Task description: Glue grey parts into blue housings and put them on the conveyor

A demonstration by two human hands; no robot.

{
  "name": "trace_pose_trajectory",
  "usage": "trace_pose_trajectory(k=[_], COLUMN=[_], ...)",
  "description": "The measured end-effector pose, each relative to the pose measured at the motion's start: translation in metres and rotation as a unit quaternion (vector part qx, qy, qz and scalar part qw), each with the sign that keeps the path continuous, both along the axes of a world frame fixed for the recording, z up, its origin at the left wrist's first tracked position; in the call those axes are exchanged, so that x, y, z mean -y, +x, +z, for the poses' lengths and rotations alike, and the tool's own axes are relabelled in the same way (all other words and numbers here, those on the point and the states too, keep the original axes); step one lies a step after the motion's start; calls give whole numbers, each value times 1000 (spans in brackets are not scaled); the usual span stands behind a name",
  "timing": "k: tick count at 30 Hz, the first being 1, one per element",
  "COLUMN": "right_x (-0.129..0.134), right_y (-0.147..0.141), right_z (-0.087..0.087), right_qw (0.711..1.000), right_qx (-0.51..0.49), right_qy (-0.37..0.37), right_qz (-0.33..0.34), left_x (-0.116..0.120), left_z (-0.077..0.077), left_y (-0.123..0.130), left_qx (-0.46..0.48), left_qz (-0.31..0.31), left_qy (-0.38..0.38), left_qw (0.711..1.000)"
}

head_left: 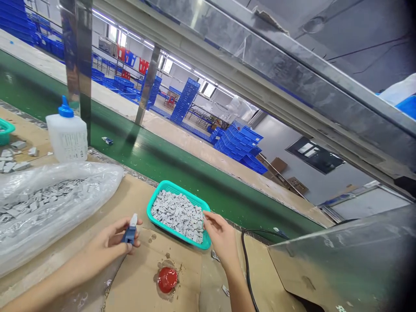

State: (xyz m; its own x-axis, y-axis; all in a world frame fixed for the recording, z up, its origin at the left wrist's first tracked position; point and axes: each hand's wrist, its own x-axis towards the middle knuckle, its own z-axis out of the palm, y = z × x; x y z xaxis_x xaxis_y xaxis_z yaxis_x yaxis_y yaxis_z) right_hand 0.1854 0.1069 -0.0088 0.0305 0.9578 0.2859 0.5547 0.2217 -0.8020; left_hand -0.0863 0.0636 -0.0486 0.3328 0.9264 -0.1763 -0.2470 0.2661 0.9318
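Observation:
My left hand (107, 242) grips a small blue plastic part with a white tip (130, 229) between thumb and fingers. My right hand (222, 237) reaches the right rim of a teal plastic tray (169, 186), its pinched fingertips over the small grey parts (178, 216) heaped inside. I cannot tell whether those fingers hold a part. To the left, a clear plastic bag (55, 203) lies full of similar grey parts. A white squeeze bottle with a blue cap (67, 136) stands beyond it.
Brown cardboard (139, 277) covers the bench, with a red disc (167, 279) on it and a black cable (246, 264) at right. A green conveyor belt (156, 173) runs behind. A steel shelf frame (260, 73) crosses overhead. Stacked blue crates (240, 145) fill the far room.

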Motion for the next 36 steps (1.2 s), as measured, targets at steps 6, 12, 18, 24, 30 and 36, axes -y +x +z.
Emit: trace_pose_trajectory(k=[6, 12, 18, 24, 30, 36], right_x=[70, 93, 102, 110, 112, 114], right_y=[-44, -84, -91, -82, -77, -57], right_z=[-1, -14, -14, -5, -12, -21], right_qw=[969, 967, 967, 922, 950, 972], right_qx=[-228, -201, -214, -291, -202, -159], right_qy=[-74, 30, -7, -218, -178, -126], right_qz=[57, 152, 139, 136, 157, 115], left_x=[30, 47, 45, 48, 50, 48], left_z=[6, 8, 13, 10, 13, 1], left_y=[24, 38, 30, 22, 22, 26], left_qx=[64, 125, -11, -245, -311, -279], left_qz=[-93, -86, -77, -57, -133, -148], left_qy=[-23, -19, 53, 431, 519, 304], left_qw=[993, 988, 996, 867, 785, 899])
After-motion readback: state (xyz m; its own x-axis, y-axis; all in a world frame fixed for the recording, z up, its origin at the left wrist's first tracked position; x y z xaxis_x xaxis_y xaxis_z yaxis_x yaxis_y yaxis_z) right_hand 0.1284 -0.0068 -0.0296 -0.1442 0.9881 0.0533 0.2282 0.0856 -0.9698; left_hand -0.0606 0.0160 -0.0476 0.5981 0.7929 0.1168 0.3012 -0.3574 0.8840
